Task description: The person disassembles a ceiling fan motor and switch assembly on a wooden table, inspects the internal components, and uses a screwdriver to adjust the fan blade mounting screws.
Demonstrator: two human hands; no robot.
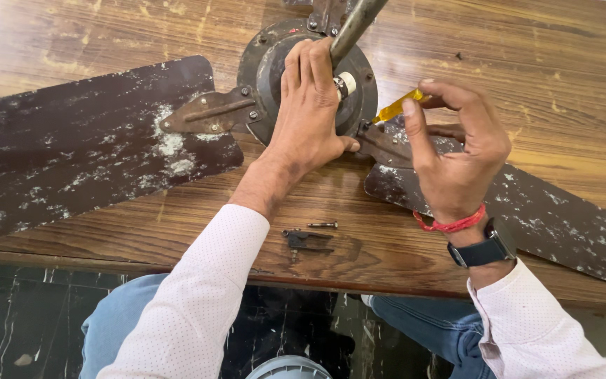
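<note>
On fan hub [268, 67]: L hand [310, 112], maybe steadying.

Ceiling fan [268, 77] lying on wooden table [527, 84], seen from above. Left hand [310, 112] pressed flat on round motor hub [257, 52], beside metal rod [352, 24]. Right hand [457, 151] gripping yellow-handled screwdriver [398, 107], tip at blade bracket [387, 144] near hub. Dusty dark blades [78, 147] spread left and right. Loose screw [322, 225] and small metal part [303, 240] near table edge. Red thread [450, 224], dark watch [485, 249] on right wrist.
</note>
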